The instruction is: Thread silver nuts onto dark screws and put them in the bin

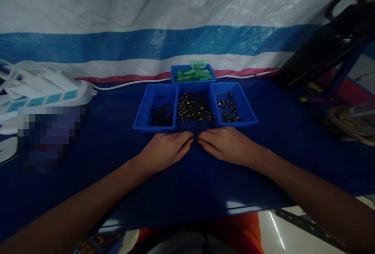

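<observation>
Both hands meet low over the blue tabletop, with the fingers of each closed in a pinch. Between the fingertips of my left hand (167, 148) and my right hand (229, 144) sits a small dark piece (195, 137), mostly covered and too small to name. Just beyond my left hand is a blue bin (142, 110) with thin black parts (161, 114). A similar blue bin (245, 109) beyond my right hand contains small shiny metal parts (230, 115). Dark and metallic pieces (195, 107) lie heaped between these bins.
Behind stands a blue bin (173, 75) of green packets (195, 73). White power strips (63, 96) and a pixelated patch are at the left. A black bottle-like object (319, 43) leans at the right, near a basket (342, 123). A white cable (131, 84) runs along the back.
</observation>
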A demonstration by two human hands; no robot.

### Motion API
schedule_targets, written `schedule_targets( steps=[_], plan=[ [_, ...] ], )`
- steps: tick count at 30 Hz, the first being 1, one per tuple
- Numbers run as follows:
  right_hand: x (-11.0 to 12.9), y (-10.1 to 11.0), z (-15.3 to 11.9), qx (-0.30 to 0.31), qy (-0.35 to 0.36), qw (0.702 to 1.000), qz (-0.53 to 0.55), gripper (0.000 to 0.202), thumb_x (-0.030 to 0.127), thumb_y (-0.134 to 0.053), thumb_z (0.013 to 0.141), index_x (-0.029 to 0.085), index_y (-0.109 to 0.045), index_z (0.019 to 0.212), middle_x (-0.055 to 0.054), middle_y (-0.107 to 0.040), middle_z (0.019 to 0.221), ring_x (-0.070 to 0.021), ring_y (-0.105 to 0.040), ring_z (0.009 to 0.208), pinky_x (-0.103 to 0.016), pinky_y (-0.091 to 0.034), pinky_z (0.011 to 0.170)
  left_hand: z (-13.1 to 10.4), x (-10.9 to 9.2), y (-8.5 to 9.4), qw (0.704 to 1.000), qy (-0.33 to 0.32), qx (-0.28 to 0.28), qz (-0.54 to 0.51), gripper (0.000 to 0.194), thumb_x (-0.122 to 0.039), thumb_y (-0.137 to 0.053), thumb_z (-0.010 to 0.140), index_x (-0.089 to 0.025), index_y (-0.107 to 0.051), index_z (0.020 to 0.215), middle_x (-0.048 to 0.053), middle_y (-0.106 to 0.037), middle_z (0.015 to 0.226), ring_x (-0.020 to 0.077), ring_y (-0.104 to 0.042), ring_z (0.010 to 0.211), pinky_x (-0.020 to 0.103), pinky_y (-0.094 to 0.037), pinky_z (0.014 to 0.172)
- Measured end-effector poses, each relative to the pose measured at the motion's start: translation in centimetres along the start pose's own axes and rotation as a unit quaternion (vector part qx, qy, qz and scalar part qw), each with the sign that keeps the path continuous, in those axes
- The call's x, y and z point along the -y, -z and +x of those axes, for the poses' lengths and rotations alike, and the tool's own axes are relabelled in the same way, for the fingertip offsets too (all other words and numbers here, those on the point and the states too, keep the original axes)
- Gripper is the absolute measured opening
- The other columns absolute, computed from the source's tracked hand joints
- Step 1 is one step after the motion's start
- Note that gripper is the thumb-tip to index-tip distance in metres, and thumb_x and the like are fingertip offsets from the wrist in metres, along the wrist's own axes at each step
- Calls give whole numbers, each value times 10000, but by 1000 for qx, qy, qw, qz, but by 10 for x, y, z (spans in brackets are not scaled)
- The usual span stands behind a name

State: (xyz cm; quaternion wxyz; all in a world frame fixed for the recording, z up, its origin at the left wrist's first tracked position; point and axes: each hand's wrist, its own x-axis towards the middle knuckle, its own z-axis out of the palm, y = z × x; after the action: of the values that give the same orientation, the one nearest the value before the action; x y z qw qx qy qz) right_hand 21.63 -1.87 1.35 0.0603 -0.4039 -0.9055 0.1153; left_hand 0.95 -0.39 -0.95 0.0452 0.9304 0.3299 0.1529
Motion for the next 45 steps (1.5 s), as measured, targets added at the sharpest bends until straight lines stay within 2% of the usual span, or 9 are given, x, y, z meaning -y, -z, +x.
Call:
schedule_targets(
  steps=[8, 12, 22, 29, 34, 40, 45],
  plan=[
    [-2, -3, 0, -1, 13, 1000, 24, 212, 219, -377, 902, 154, -579, 902, -41, -645, 824, -127, -593, 719, -236, -376, 636, -2, -1, 1, 995, -76, -58, -17, 218, -282, -453, 882, -182, -541, 1055, -9, -678, 830, 94, -639, 689, 191, -485, 619],
    [-1, -2, 0, 7, 13, 1000, 22, 214, 209, -368, 905, 158, -575, 922, -42, -653, 846, -133, -605, 747, -235, -383, 644, -2, -2, 3, 995, -74, -72, -5, 229, -295, -469, 871, -176, -549, 1049, -6, -678, 783, 98, -629, 640, 194, -466, 566],
    [0, -1, 0, -9, -4, 1000, 1, 228, 277, -386, 906, 163, -564, 822, -19, -634, 740, -117, -583, 654, -233, -354, 600, 0, -2, 4, 1000, -17, -16, 17, 160, -281, -433, 852, -188, -560, 884, -44, -590, 602, 92, -551, 505, 214, -366, 481],
    [6, 0, -2, -27, 36, 999, -9, 305, 314, -343, 922, 159, -567, 785, -21, -630, 721, -116, -577, 644, -239, -358, 601, 4, -4, 4, 998, -51, 35, 22, 155, -255, -401, 866, -180, -520, 800, -32, -585, 631, 109, -568, 586, 219, -372, 513],
    [6, 0, -3, -42, 39, 998, -14, 293, 288, -348, 915, 157, -568, 772, -23, -628, 710, -117, -573, 644, -240, -360, 609, 3, -5, 4, 999, -46, 25, 15, 150, -247, -402, 861, -179, -518, 795, -34, -576, 617, 101, -554, 563, 212, -367, 503],
    [1, -1, -1, -5, 18, 1000, -23, 247, 273, -371, 910, 160, -562, 800, -28, -638, 730, -123, -583, 659, -240, -355, 608, 2, -2, 3, 1000, -11, 3, 0, 163, -278, -406, 866, -179, -525, 912, -43, -576, 605, 89, -534, 497, 211, -357, 484],
    [1, -4, 0, 5, 12, 1000, -26, 214, 238, -360, 917, 168, -556, 866, -36, -651, 794, -135, -602, 721, -240, -368, 635, 1, -2, 5, 1000, -20, -1, -14, 190, -301, -385, 889, -172, -518, 936, -22, -597, 679, 100, -565, 574, 213, -396, 531]
  ],
)
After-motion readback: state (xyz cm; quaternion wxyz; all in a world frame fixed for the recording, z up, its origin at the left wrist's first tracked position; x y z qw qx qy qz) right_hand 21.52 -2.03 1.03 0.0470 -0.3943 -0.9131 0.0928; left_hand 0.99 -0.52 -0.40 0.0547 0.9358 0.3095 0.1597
